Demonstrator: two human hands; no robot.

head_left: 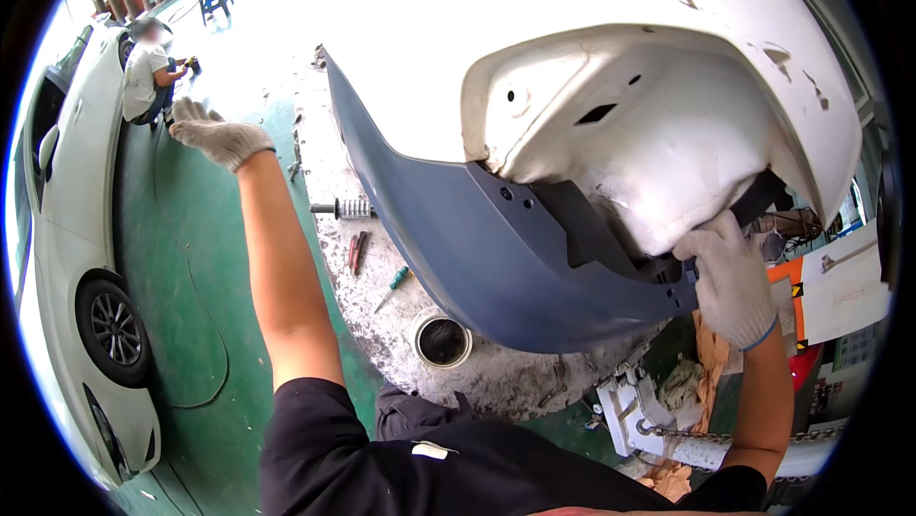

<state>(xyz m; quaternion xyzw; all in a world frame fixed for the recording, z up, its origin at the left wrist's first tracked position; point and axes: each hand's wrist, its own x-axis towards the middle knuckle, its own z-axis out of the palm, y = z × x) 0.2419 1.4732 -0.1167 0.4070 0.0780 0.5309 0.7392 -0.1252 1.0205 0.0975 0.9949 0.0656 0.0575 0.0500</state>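
A blue-grey car bumper point(515, 268) lies along the lower front of a white car body point(410, 0), beneath its wheel arch point(668, 144). My right hand point(733, 282), in a pale knitted glove, is closed at the bumper's right end; its fingertips are partly hidden there, beside the white inner arch. Stretched out to the left, my left hand point(218, 134) wears a matching glove. Its fingers are extended, and nothing shows in it. That hand is apart from the bumper, over the green floor.
A worn, paint-spotted surface point(372, 325) below the bumper holds a round can point(443, 340), a green screwdriver point(392, 289), red-handled pliers point(357, 252) and a spring-like part point(343, 209). A white car point(72, 220) stands left; a person point(148, 77) crouches beside it. A cable point(224, 363) crosses the floor.
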